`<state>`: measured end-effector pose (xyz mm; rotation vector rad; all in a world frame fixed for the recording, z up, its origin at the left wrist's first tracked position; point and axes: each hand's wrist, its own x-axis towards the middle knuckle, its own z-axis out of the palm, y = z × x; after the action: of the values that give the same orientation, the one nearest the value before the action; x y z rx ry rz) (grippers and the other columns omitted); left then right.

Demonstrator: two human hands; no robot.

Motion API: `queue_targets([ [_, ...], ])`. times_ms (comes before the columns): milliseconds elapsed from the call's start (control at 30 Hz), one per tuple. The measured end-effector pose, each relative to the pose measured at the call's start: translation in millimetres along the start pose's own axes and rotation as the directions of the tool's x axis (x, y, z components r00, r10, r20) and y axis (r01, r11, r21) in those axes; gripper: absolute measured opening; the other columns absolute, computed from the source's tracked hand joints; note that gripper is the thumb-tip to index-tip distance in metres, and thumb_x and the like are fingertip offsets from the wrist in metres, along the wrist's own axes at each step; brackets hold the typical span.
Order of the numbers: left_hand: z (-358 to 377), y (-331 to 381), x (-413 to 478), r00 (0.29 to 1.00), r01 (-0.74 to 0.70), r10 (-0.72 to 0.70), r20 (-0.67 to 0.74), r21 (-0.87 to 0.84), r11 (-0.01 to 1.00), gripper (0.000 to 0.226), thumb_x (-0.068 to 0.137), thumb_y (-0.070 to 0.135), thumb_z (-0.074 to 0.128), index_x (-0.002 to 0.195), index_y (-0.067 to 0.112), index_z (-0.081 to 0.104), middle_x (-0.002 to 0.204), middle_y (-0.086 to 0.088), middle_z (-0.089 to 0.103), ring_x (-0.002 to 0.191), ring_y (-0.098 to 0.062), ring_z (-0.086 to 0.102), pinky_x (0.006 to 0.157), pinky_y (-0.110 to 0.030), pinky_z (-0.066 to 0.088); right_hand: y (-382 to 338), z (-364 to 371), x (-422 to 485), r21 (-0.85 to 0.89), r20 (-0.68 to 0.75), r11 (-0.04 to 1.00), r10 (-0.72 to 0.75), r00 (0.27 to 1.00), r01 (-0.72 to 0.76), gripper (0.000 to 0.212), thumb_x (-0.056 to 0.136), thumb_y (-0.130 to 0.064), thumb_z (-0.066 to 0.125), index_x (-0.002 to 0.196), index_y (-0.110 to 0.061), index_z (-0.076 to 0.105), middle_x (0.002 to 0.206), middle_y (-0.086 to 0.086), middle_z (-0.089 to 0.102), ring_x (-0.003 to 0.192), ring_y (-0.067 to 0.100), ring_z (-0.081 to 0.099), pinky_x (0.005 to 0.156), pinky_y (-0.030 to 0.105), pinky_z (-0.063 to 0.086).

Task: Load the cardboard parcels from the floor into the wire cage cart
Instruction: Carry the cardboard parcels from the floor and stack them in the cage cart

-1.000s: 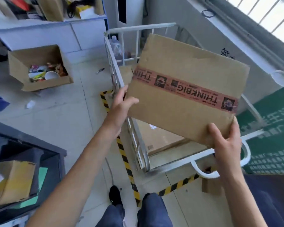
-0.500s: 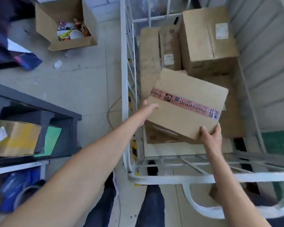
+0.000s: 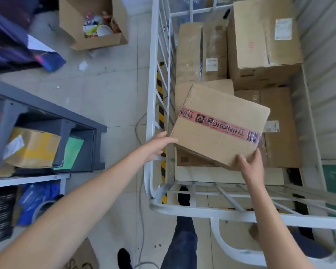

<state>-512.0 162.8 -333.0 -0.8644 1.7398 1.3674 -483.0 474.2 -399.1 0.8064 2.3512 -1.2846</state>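
I hold a flat cardboard parcel (image 3: 219, 123) with a pink THINKBIG tape strip, tilted, inside the white wire cage cart (image 3: 153, 105). My left hand (image 3: 157, 145) presses its near-left corner, fingers under the edge. My right hand (image 3: 250, 166) grips its near-right corner. The parcel hangs just over other cardboard parcels lying in the cart, among them a tall box (image 3: 262, 37) at the back right, a wrapped one (image 3: 200, 51) at the back left and a flat one (image 3: 279, 133) to the right.
An open carton of rubbish (image 3: 93, 22) stands on the tiled floor at the back left. A grey shelf unit (image 3: 47, 131) with a yellow-taped box (image 3: 31, 148) is at my left. My legs and shoes (image 3: 182, 199) stand against the cart's near rail.
I have leaned over the cart and brought the taped parcel down from chest height into the cage. It now sits lower, close to the boxes beneath, with both hands still on it.
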Motion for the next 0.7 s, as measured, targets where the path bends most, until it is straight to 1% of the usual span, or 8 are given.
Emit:
queue_targets([
  [100,-24,14,-23,0.993,-0.114,0.11,-0.03,-0.148,0.982,0.076,0.091,0.03,0.068,0.155,0.019,0.029,0.159,-0.003,0.033,0.145,-0.022,0.033,0.117,-0.042,0.031,-35,5,-35,-0.095,-0.082,0.986,-0.145,0.986,0.137,0.072,0.086,-0.036,0.053,0.152,-0.017,0.031,0.153,0.009,0.042,0.144,0.028,0.031,0.12,0.054,0.022],
  [200,-56,-1,-51,0.977,-0.203,0.163,-0.137,-0.365,0.909,0.064,0.094,0.024,0.065,0.151,0.018,0.037,0.15,-0.004,0.046,0.14,-0.02,0.04,0.115,-0.039,0.035,-81,27,-93,-0.018,0.042,0.961,-0.276,0.96,0.277,0.064,0.093,-0.025,0.054,0.153,-0.021,0.031,0.158,0.001,0.033,0.15,0.021,0.022,0.12,0.053,0.023],
  [267,-83,-30,-68,0.96,-0.239,0.144,-0.241,-0.436,0.868,0.06,0.095,0.021,0.062,0.15,0.017,0.038,0.149,-0.005,0.047,0.138,-0.02,0.043,0.116,-0.04,0.034,-109,51,-133,0.05,0.151,0.932,-0.363,0.92,0.36,0.059,0.096,-0.026,0.055,0.151,-0.026,0.034,0.158,-0.004,0.034,0.15,0.016,0.021,0.119,0.052,0.027],
  [333,-113,-75,-86,0.933,-0.235,0.074,-0.353,-0.442,0.866,0.056,0.096,0.022,0.061,0.148,0.017,0.041,0.149,-0.003,0.048,0.137,-0.02,0.044,0.114,-0.04,0.034,-140,81,-171,0.117,0.245,0.904,-0.427,0.871,0.41,0.058,0.097,-0.028,0.055,0.151,-0.03,0.035,0.159,-0.012,0.032,0.151,0.007,0.015,0.12,0.049,0.025],
  [400,-145,-131,-106,0.891,-0.213,-0.022,-0.454,-0.46,0.862,0.049,0.096,0.02,0.06,0.143,0.017,0.048,0.147,-0.002,0.051,0.132,-0.018,0.047,0.105,-0.037,0.039,-168,118,-206,0.151,0.326,0.87,-0.492,0.807,0.469,0.056,0.098,-0.029,0.054,0.15,-0.031,0.036,0.158,-0.014,0.032,0.15,0.004,0.015,0.121,0.046,0.024],
  [467,-174,-193,-132,0.845,-0.212,-0.116,-0.522,-0.526,0.823,0.044,0.096,0.019,0.059,0.14,0.017,0.052,0.144,-0.003,0.053,0.126,-0.017,0.05,0.095,-0.034,0.04,-189,161,-243,0.138,0.422,0.825,-0.549,0.721,0.548,0.055,0.098,-0.029,0.053,0.151,-0.027,0.037,0.158,-0.008,0.034,0.15,0.009,0.019,0.121,0.044,0.023],
  [567,-207,-292,-176,0.777,-0.234,-0.266,-0.571,-0.653,0.72,0.045,0.095,0.02,0.06,0.14,0.017,0.053,0.139,-0.002,0.056,0.119,-0.017,0.051,0.089,-0.031,0.037,-205,232,-306,0.086,0.606,0.724,-0.583,0.541,0.684,0.056,0.097,-0.034,0.051,0.15,-0.023,0.036,0.157,-0.002,0.037,0.148,0.016,0.026,0.12,0.045,0.026],
  [700,-220,-440,-228,0.712,-0.255,-0.478,-0.514,-0.824,0.505,0.047,0.095,0.024,0.063,0.14,0.018,0.052,0.138,-0.002,0.054,0.125,-0.021,0.048,0.1,-0.037,0.037,-181,322,-404,0.052,0.845,0.593,-0.455,0.281,0.804,0.053,0.1,-0.029,0.051,0.15,-0.019,0.038,0.154,-0.001,0.041,0.144,0.017,0.033,0.117,0.033,0.027],
])
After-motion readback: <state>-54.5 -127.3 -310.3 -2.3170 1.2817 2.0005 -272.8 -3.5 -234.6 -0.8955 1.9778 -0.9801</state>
